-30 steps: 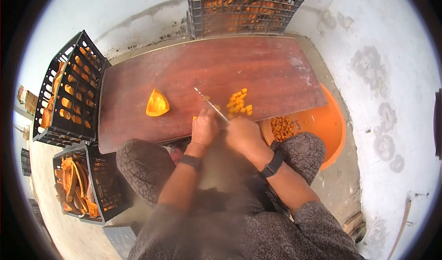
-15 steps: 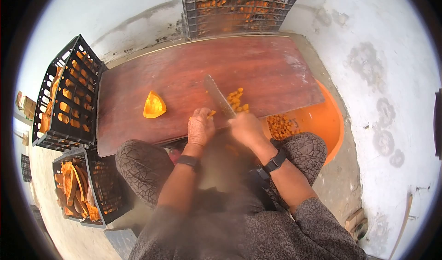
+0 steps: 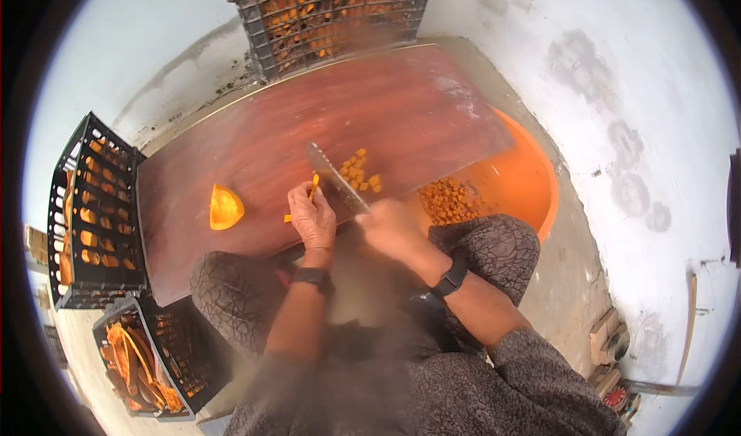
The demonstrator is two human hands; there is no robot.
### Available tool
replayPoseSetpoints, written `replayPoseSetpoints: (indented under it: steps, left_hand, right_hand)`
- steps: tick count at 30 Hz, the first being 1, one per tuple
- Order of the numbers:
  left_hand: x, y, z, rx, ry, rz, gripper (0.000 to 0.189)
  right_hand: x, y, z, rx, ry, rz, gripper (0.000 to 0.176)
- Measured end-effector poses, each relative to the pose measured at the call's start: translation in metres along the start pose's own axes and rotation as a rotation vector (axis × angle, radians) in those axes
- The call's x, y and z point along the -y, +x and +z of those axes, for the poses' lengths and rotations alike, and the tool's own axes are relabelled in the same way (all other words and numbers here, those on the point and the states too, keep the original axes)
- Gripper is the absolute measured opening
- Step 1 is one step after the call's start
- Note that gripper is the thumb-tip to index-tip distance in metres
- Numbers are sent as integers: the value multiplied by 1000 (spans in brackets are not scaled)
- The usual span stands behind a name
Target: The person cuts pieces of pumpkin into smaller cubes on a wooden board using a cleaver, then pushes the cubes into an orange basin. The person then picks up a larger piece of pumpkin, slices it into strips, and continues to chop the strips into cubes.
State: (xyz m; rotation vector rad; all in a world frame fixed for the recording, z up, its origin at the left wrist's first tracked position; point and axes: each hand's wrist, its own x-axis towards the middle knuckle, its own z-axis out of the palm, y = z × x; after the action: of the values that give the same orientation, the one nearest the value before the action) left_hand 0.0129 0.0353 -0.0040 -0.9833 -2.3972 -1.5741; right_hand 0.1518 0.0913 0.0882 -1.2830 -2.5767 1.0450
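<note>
My reddish-brown wooden surface (image 3: 401,104) sits low on a pale concrete floor (image 3: 571,281). My left hand (image 3: 311,216) pins a thin orange vegetable strip (image 3: 314,185) with curled fingers near the front edge. My right hand (image 3: 390,227) grips a broad steel knife (image 3: 333,177) beside small orange cubes (image 3: 359,172). A round orange plastic basin (image 3: 525,181) and black plastic crates (image 3: 324,11) flank it.

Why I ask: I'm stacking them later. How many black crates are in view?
3: one crate beyond the board's far edge, one at its left end, one on the floor beside the left knee. Others may be out of view.
</note>
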Motion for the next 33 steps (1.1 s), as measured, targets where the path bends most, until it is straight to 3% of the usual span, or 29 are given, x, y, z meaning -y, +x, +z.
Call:
replayPoseSetpoints:
  steps: [2, 3, 10, 12, 15, 19, 20, 22, 24, 25, 29, 31, 33]
  left_hand:
    - [-2, 0, 7, -51, -51, -9, 11]
    - [-3, 0, 10, -39, -57, -5, 11]
    - [-13, 6, 32, 2, -84, 23, 10]
    - [-14, 5, 43, 68, -107, 78, 10]
    - [-15, 5, 58, 144, -144, 87, 10]
    - [-29, 6, 79, 291, -245, 81, 12]
    - [-35, 5, 83, 360, -241, 121, 13]
    - [-52, 0, 88, 473, -296, 15, 12]
    - [-59, -9, 93, 589, -394, 27, 11]
    - [-58, -13, 95, 578, -394, 88, 10]
    - [-59, -16, 85, 563, -403, 81, 9]
    - [-62, -13, 72, 615, -370, -57, 7]
    - [-55, -14, 70, 593, -371, -37, 7]
  right_hand:
    - [4, -2, -4, 61, 9, 56, 31]
    - [1, -1, -1, -34, 52, 9, 32]
    - [-7, 5, -4, -98, 49, 19, 31]
    - [-2, 2, -19, 24, 75, 188, 27]
    - [-25, 7, -11, -147, 81, 101, 29]
    - [-44, 8, -24, -179, 58, 136, 31]
    - [-47, 7, -32, -129, 140, 235, 28]
    - [-51, 1, -44, -84, 220, 336, 27]
    - [-58, -6, -54, -165, 425, 477, 24]
    - [-64, -7, -59, -197, 363, 453, 31]
    - [-108, -10, -61, -318, 388, 402, 29]
    - [-93, -19, -78, -395, 502, 527, 27]
    - [-130, -12, -61, -493, 397, 518, 27]
